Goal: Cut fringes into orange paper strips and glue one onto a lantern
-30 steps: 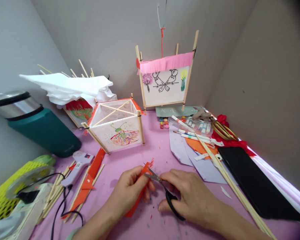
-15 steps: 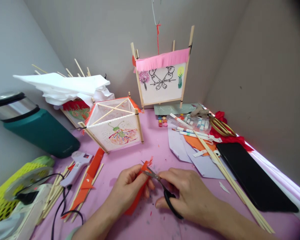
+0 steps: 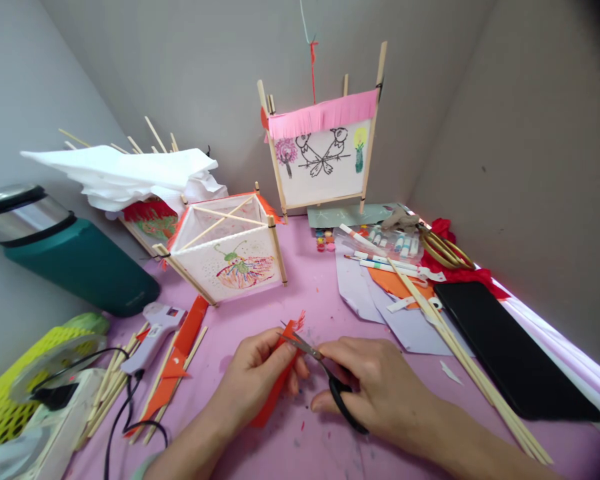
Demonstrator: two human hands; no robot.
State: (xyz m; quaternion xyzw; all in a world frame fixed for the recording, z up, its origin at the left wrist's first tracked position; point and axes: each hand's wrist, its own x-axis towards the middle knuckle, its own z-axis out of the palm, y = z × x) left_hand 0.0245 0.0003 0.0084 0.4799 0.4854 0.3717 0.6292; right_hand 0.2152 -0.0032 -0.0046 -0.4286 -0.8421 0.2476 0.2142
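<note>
In the head view, my left hand [image 3: 260, 373] is closed on a narrow strip of orange-red paper [image 3: 275, 398], pinched between thumb and fingers. The strip's far end is cut into a fine fringe. My right hand [image 3: 375, 383] grips black-handled scissors [image 3: 341, 403], with fingers in the loops. Their blades [image 3: 300, 343] lie across the strip near its fringed end, just past my left thumb. Beyond my hands stands a paper lantern [image 3: 243, 263] on a wooden stick frame, with a butterfly-like drawing on its front and orange edging on top.
A second lantern [image 3: 325, 160] with pink fringe hangs behind. At left are a teal bottle [image 3: 80, 267], a glue gun [image 3: 153, 333], orange paper [image 3: 173, 373] and a power strip [image 3: 55, 427]. Wooden sticks [image 3: 460, 353], a black tablet-like slab [image 3: 515, 353] and markers [image 3: 390, 267] lie at right.
The scissor blades have closed a little further across the strip. My hands stay in nearly the same place, and the view has shifted slightly.
</note>
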